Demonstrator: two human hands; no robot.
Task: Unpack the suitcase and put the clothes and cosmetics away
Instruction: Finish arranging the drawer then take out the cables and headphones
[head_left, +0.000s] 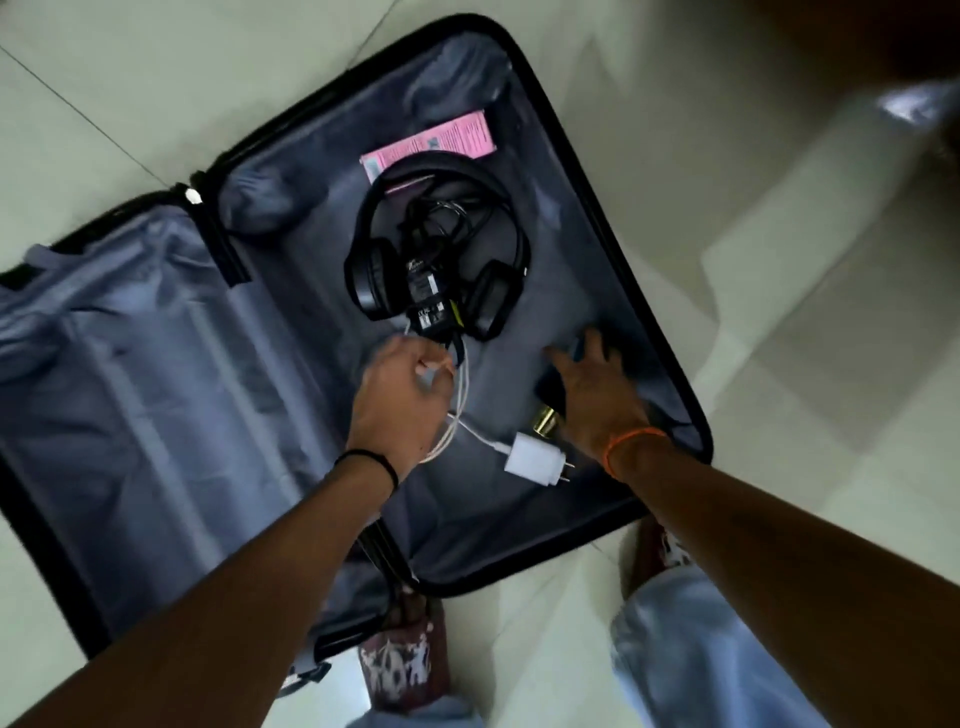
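Note:
The black suitcase (670, 332) lies open on the floor, its grey lining showing in both halves. In the right half lie black headphones (374, 280), a black power adapter (434, 306) with cables, a pink box (441, 140) and a white charger (535, 460) with its white cable (460, 415). My left hand (400, 395) pinches the white cable just below the adapter. My right hand (597, 389) reaches down over a dark bottle (550, 387) with a gold cap (543, 418), fingers spread on it; whether they curl round it is hidden.
The left half of the suitcase (130, 389) holds only its crumpled lining. Pale floor tiles (779, 208) surround the case. My feet in patterned slippers (405, 660) stand at its near edge, with light trouser legs (691, 649) beside them.

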